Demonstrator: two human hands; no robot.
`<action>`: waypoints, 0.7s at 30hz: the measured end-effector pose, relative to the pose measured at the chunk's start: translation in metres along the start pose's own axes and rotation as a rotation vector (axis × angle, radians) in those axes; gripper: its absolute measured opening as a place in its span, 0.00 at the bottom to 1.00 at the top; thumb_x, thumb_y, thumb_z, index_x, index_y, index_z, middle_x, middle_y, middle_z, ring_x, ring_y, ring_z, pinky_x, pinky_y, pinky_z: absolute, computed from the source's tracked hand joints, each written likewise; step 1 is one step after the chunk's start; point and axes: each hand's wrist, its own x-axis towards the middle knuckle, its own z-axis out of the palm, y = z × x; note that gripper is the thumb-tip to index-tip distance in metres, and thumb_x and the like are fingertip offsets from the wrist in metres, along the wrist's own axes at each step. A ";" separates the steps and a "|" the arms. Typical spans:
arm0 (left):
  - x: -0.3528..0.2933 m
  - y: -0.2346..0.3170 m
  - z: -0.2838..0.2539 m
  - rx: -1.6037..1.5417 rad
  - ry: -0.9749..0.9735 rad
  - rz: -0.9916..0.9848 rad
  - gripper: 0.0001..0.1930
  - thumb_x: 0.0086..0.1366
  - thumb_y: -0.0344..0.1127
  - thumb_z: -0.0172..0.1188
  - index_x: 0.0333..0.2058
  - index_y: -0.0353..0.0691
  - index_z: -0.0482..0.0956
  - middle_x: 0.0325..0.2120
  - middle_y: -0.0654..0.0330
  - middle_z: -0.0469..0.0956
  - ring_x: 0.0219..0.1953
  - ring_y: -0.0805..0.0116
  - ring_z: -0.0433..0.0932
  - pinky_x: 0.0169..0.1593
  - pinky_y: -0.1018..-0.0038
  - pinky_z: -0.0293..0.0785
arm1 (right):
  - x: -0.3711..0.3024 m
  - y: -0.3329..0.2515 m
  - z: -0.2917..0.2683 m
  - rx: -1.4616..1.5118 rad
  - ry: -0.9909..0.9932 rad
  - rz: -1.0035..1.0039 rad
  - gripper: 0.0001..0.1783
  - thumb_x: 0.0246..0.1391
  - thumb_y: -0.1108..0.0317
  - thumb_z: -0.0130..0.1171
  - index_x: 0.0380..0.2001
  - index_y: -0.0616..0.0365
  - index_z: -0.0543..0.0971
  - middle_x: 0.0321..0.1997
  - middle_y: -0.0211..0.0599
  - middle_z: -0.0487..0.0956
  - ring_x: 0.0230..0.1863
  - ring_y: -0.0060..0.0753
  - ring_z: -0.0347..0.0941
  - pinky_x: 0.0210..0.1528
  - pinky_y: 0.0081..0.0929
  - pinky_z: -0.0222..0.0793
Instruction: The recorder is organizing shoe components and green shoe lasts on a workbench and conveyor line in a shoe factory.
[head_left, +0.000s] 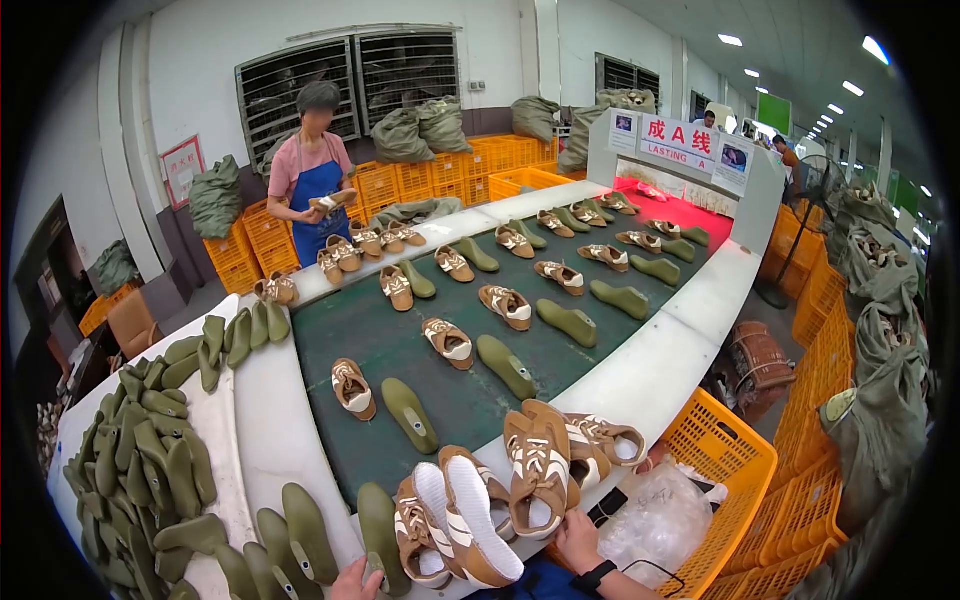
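At the lower edge, my left hand (357,581) is beside an upright green shoe last (378,530). Its thumb and finger are apart, with nothing visible between them. My right hand (578,542), with a dark wristband, has its fingers curled at the heel of a brown sneaker (538,468) with white stripes and laces. The grip is partly hidden. Between my hands lie more brown sneakers and a pair of white-topped insoles or soles (478,515). Another brown sneaker (610,440) lies behind the right hand.
A green conveyor (330,330) carries rows of sneakers and lasts, edged by a white counter (640,370). Many lasts (140,460) pile at left. An orange crate (735,445) with a clear plastic bag (660,515) stands at right. Across the belt, a person in a blue apron (320,205) holds a shoe.
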 end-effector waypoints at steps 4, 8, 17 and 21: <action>0.003 0.017 -0.011 -0.099 -0.065 -0.075 0.29 0.59 0.45 0.54 0.55 0.36 0.62 0.48 0.42 0.69 0.51 0.43 0.66 0.51 0.61 0.66 | 0.000 -0.001 0.001 -0.007 0.000 0.005 0.06 0.42 0.70 0.55 0.24 0.56 0.70 0.25 0.41 0.70 0.29 0.47 0.69 0.30 0.40 0.65; 0.007 0.032 -0.010 -0.095 0.009 0.017 0.32 0.58 0.44 0.56 0.58 0.38 0.56 0.50 0.41 0.66 0.51 0.43 0.66 0.52 0.61 0.65 | 0.000 -0.002 0.000 -0.005 -0.008 0.011 0.06 0.43 0.70 0.55 0.24 0.56 0.70 0.25 0.41 0.70 0.29 0.47 0.69 0.30 0.40 0.66; 0.011 0.038 0.005 -0.236 0.075 -0.005 0.34 0.56 0.41 0.58 0.58 0.33 0.55 0.52 0.38 0.63 0.52 0.42 0.65 0.53 0.62 0.64 | -0.001 0.000 0.002 -0.012 0.012 0.018 0.06 0.42 0.69 0.56 0.24 0.55 0.70 0.25 0.40 0.70 0.29 0.47 0.69 0.29 0.41 0.66; 0.012 0.039 0.006 -0.280 0.054 -0.028 0.33 0.55 0.37 0.55 0.58 0.33 0.54 0.51 0.38 0.64 0.53 0.44 0.64 0.54 0.64 0.63 | -0.002 0.002 0.003 -0.021 0.047 0.010 0.07 0.40 0.69 0.57 0.24 0.54 0.70 0.24 0.39 0.70 0.28 0.46 0.70 0.28 0.40 0.66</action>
